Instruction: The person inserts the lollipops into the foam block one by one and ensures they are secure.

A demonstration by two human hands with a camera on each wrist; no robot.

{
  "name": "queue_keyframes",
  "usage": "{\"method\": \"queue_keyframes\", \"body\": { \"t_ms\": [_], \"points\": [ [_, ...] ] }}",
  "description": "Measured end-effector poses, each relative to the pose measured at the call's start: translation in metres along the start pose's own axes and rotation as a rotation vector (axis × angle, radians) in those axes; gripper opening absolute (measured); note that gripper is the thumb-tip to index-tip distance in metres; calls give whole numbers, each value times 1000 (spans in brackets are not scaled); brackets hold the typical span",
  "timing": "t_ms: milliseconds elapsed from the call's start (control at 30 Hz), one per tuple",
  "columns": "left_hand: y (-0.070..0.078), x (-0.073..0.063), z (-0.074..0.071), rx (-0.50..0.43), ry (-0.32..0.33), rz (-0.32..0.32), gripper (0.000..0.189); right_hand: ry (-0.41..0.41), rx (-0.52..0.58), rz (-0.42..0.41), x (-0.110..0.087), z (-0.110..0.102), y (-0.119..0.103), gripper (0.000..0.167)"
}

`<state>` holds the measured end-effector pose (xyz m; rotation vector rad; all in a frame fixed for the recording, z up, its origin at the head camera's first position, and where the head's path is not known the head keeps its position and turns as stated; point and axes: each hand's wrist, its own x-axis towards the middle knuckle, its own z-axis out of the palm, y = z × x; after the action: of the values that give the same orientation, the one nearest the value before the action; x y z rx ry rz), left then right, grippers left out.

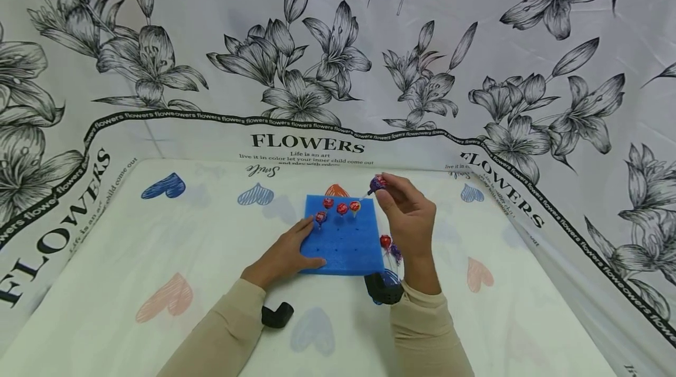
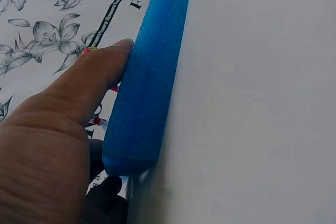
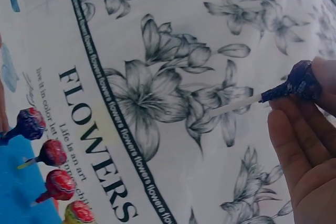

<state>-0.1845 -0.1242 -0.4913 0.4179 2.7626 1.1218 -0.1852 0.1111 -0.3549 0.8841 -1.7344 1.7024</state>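
A purple-wrapped lollipop is pinched by its candy end in my right hand, above the far right corner of a blue foam block. In the right wrist view its white stick points away from the fingers, touching nothing. Several lollipops stand in the block's far part, among them a red one, a yellow-red one and a purple-red one. My left hand holds the block's near left corner, thumb along the front edge, fingers at the left side.
Beside the block's right edge lie a red lollipop and a purple one, partly hidden by the right arm. Small holes dot the block's top. A white cloth with printed hearts covers the table; a flower-printed curtain hangs behind.
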Motion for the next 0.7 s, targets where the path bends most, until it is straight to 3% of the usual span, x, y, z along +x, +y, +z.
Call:
{"method": "queue_keyframes", "body": {
  "t_ms": [133, 300, 700],
  "points": [
    [1, 0, 0, 4, 2, -5, 100, 0, -36, 72, -9, 9, 15, 28],
    [0, 0, 0, 9, 3, -5, 100, -17, -71, 161, -15, 21, 19, 26],
    [-1, 1, 0, 15, 5, 3, 100, -57, -114, 329, -39, 29, 50, 27]
  ]
}}
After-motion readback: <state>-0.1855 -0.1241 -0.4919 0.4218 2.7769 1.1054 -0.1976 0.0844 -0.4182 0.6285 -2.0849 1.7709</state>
